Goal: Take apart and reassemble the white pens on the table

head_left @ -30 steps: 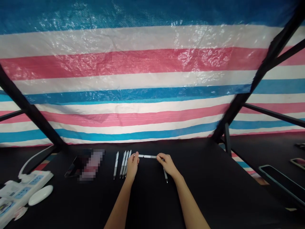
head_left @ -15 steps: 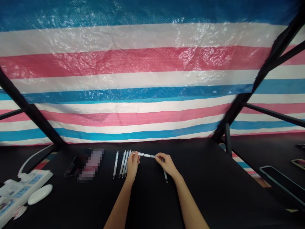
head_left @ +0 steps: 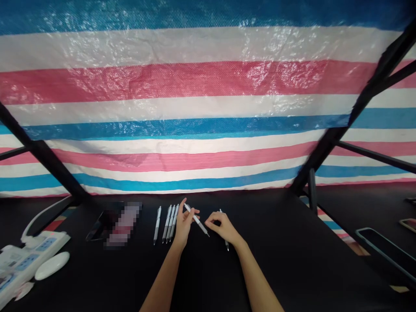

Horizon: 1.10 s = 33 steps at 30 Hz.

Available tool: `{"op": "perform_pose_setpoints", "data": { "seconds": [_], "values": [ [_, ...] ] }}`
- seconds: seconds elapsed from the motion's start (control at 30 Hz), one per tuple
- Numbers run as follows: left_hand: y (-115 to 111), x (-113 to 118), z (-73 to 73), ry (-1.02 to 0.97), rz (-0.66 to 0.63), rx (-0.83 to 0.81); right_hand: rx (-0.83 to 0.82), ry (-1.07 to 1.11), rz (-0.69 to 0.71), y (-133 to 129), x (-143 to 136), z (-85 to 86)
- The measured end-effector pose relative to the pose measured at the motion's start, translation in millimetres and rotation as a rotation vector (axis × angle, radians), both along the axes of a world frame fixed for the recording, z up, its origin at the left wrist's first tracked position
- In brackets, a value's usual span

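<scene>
My left hand holds a white and grey pen, its index finger raised near the upper end. The pen slants down to the right, and a thin point sticks out at its lower end. My right hand is apart from that pen, just right of its point, with thumb and forefinger pinched together. Whatever may be between them is too small to make out. Beneath my right hand lies another pen, mostly covered. Left of my left hand, a single pen lies beside a row of three similar pens.
The black tabletop carries a dark flat device, partly pixelated, at left. A white power strip and a white oval object sit farther left. A phone lies at right. Striped sheeting and black frame bars stand behind.
My right hand has let go of the pen's grey end and pinches apart from it. In my left hand, the pen has swung from nearly level to slanting down rightward.
</scene>
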State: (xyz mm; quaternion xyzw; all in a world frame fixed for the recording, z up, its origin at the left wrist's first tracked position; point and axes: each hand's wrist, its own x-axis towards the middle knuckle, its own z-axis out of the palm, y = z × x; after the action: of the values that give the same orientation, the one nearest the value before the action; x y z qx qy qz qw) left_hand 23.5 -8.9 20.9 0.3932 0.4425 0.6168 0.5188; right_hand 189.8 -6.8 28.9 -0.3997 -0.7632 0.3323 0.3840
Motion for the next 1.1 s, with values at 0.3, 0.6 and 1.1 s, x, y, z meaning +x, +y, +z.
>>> {"op": "perform_pose_setpoints", "data": {
  "seconds": [0.3,0.6,1.1],
  "values": [
    [0,1,4.1,0.192,-0.086,-0.049,-0.138,0.36,-0.317,13,17,-4.6],
    [0,0,0.5,0.187,-0.106,-0.017,-0.187,0.618,-0.496,19,21,-9.8],
    [4,-3,-4.5,0.231,-0.123,-0.004,-0.254,0.695,-0.531,22,23,-14.2]
  ]
}}
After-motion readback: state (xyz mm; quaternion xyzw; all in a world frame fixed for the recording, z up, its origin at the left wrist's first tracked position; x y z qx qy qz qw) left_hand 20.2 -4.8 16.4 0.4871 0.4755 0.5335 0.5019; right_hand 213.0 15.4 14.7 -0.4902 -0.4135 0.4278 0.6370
